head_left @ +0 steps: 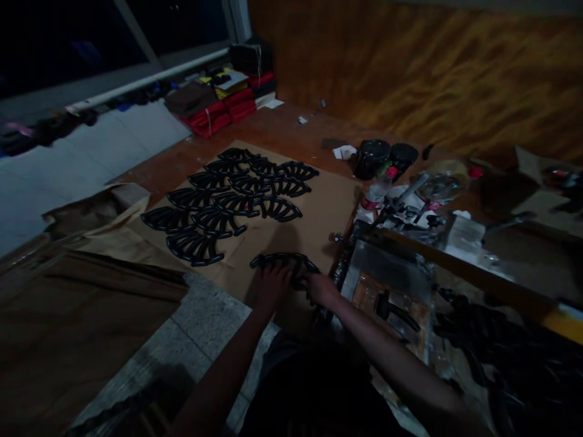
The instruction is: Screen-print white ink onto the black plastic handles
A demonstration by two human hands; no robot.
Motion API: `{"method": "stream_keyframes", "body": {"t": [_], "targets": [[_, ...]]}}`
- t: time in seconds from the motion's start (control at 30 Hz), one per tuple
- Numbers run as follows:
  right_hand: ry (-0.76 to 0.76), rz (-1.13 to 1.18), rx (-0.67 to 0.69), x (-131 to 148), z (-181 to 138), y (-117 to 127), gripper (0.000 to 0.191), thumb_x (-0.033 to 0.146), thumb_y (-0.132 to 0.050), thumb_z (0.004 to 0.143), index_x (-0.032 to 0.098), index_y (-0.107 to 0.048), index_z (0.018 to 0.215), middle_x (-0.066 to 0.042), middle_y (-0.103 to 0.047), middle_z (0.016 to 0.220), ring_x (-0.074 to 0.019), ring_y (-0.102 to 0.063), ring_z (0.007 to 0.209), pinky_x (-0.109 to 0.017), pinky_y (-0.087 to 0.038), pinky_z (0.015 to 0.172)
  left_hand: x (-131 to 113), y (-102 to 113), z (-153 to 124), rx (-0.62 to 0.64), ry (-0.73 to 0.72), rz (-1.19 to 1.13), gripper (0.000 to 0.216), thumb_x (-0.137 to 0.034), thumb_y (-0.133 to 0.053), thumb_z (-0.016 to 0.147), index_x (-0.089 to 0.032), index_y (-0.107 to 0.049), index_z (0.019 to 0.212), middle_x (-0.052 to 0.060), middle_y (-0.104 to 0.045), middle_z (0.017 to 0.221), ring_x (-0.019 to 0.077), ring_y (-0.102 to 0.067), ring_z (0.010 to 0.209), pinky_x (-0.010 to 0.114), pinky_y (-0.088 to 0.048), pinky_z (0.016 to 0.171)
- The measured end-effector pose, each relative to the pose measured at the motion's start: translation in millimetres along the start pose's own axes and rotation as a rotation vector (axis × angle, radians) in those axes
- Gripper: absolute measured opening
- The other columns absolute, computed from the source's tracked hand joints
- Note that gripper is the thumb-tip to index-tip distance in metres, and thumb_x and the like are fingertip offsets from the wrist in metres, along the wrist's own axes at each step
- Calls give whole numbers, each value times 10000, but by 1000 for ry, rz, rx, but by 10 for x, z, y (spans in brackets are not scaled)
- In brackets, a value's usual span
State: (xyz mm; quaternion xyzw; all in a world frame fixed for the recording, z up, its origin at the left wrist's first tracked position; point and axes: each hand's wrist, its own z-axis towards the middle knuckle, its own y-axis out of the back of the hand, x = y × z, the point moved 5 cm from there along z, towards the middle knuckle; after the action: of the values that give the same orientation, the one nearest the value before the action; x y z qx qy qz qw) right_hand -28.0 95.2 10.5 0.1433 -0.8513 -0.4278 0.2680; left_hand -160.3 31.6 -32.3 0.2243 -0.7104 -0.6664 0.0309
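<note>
Head view, dim light: we look down at both of our bare hands resting on a black curved piece (285,264) that lies flat on a brown cardboard sheet (328,206). The piece sits near the sheet's nearest edge, well apart from the others. Our left hand (272,285) covers its left part, and our right hand (321,287) covers its right end. The fingers of both hands lie spread and flat on the piece; we cannot tell whether any of them curl under it.

Toward the far left corner of the sheet, rows of similar black curved pieces (228,200) are laid out, many touching or overlapping at their ends. Each looks like an arc crossed by ribs or slots.

We judge the piece to be thin, light and fairly flexible, perhaps glossy and possibly coated wet, so a smear is a risk. It would best be taken at both ends, by the outer edges, so that it does not sag or twist.

Just to the right of the sheet stands a stained printing frame (387,285) on the worktop (282,124). Beyond it are two black pots (385,159) and a clutter of tools. Red folded stacks (228,109) lie at the far edge.
</note>
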Motion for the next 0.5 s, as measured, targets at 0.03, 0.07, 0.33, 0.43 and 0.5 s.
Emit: {"method": "stream_keyframes", "body": {"t": [0.03,0.07,0.33,0.43,0.5], "targets": [[-8,17,4,30,50,-31,332,323,-430,988,205,-717,1106,-103,-746,1063,-224,-687,1027,-273,-484,819,-17,-24,-5,11,1,8,429,-410,-406,967,-314,-595,1340,57,-545,1446,324,-469,1276,528,-373,1049],[-5,34,-3,59,85,-55,328,318,-433,984,203,-718,1098,-101,-745,1070,-220,-688,1029,-270,-483,831,-35,-49,-14,18,4,17,446,-427,-447,947,-304,-584,1353,65,-511,1478,350,-442,1303,556,-353,1060],[26,129,-41,125,179,-130,344,327,-446,964,211,-682,1185,-92,-746,1083,-227,-698,1019,-287,-499,832,38,-82,213,106,-119,-5,565,-471,-640,814,-227,-599,1322,125,-452,1513,423,-370,1352,636,-273,1102],[47,160,-55,200,278,-129,359,326,-463,957,206,-653,1237,-94,-745,1090,-234,-700,1017,-296,-501,842,143,59,473,155,-345,23,581,-501,-658,800,-217,-605,1304,132,-477,1487,407,-350,1373,619,-264,1118],[59,184,-63,295,373,-116,364,308,-481,949,203,-635,1261,-94,-736,1123,-238,-691,1041,-301,-500,856,229,166,653,171,-453,48,582,-489,-657,806,-208,-595,1312,134,-476,1486,387,-356,1376,605,-265,1122]]}}
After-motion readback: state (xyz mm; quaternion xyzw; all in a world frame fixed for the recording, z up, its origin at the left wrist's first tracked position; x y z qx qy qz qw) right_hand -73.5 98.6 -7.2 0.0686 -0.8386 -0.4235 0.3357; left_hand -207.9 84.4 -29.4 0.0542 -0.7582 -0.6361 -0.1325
